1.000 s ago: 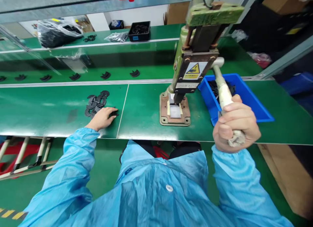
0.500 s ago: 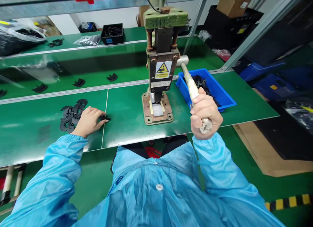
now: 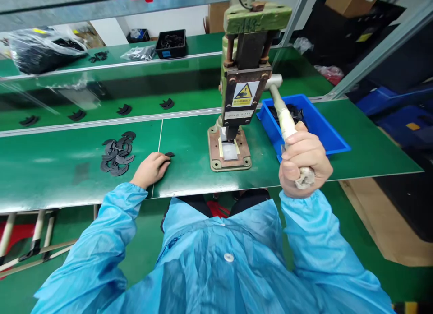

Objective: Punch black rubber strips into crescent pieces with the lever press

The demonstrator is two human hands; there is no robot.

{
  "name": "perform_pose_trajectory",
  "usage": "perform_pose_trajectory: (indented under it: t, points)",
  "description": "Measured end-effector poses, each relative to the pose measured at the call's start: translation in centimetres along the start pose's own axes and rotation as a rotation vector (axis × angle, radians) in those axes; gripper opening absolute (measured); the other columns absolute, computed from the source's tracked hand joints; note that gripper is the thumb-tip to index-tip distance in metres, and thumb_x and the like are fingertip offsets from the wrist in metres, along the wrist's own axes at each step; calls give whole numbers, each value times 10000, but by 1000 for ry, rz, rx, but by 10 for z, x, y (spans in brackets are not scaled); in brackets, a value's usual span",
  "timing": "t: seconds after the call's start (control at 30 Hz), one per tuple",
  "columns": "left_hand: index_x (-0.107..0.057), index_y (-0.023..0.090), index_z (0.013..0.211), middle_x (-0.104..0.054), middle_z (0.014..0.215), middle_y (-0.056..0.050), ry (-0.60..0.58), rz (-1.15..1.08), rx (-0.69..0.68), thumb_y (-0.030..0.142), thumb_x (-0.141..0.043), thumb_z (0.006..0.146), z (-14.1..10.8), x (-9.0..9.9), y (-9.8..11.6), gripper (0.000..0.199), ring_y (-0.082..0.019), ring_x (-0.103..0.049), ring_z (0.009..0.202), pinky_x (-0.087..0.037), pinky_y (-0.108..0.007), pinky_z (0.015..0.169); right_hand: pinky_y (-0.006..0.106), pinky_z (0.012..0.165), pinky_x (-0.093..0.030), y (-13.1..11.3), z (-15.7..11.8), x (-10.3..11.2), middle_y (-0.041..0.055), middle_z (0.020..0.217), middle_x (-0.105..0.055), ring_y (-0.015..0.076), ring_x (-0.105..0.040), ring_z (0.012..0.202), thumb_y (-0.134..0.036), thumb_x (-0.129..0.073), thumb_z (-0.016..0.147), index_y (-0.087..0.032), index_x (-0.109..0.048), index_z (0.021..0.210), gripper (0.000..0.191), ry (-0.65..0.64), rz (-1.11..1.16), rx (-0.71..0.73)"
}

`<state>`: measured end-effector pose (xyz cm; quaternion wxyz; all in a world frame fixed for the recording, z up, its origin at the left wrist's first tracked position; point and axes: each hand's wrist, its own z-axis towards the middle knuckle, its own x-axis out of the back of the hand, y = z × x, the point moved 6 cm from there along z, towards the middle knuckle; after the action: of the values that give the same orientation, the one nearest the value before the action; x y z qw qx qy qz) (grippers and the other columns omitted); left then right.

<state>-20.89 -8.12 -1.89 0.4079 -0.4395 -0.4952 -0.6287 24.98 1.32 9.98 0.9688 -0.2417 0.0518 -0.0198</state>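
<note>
My left hand pinches a small black curved part just above the green table, to the right of a loose pile of similar parts. My fingers hide some of the part. Wrapped around the pale, taped lever of a hand press is my right hand. Below the press ram, a whitish plate rests on the metal base. I see no black part on that plate.
A blue bin with black pieces stands right of the press, behind the lever. Several curved parts lie spaced along the strip beyond the metal rail. Farther back are a black bin and a plastic bag.
My left hand has moved right, away from the pile, carrying the black curved part towards the press. The right hand stays on the lever. The whole view has shifted slightly.
</note>
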Motion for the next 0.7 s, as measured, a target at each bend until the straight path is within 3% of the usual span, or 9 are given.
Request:
perform_pose_trajectory:
  t: [0.1,0.23,0.4,0.57,0.7]
  points:
    - [-721,226,1273,-737,1258,-136,40,-51,56,535,-624,1053,-1,-1,2,391,-307,-677,1219,-534,-456,1116,693,1191,-552,1,0,0,-34,718,-639,201,-706,918,-429,-809,893,-240,-580,699,354,-1,1,4]
    - [-694,200,1337,-723,1230,-153,98,2,178,602,-592,1053,6,4,-19,503,-336,-653,1218,-519,-488,1098,704,1197,-544,1,0,0,-41,721,-632,197,-701,923,-454,-809,897,-246,-588,709,356,2,-2,5]
    - [-688,199,1362,-684,1391,-178,-43,83,57,611,-549,1065,31,-16,-21,527,-368,-614,1288,-465,-521,1133,682,1205,-543,1,0,-1,-43,717,-626,191,-702,927,-452,-812,898,-238,-585,707,366,8,4,4]
    - [-661,196,1161,-703,1192,-187,-37,26,64,557,-565,1042,39,-32,-10,392,-368,-646,1163,-486,-515,1055,708,1203,-543,1,0,-1,-24,701,-624,214,-700,895,-461,-819,888,-252,-584,691,371,18,7,-3]
    - [-558,226,1152,-680,1014,-102,80,-159,320,537,-654,991,30,-33,-18,363,-304,-682,934,-530,-441,864,724,1204,-543,0,0,0,-22,716,-627,224,-700,907,-449,-813,897,-262,-598,707,342,-4,2,-4]
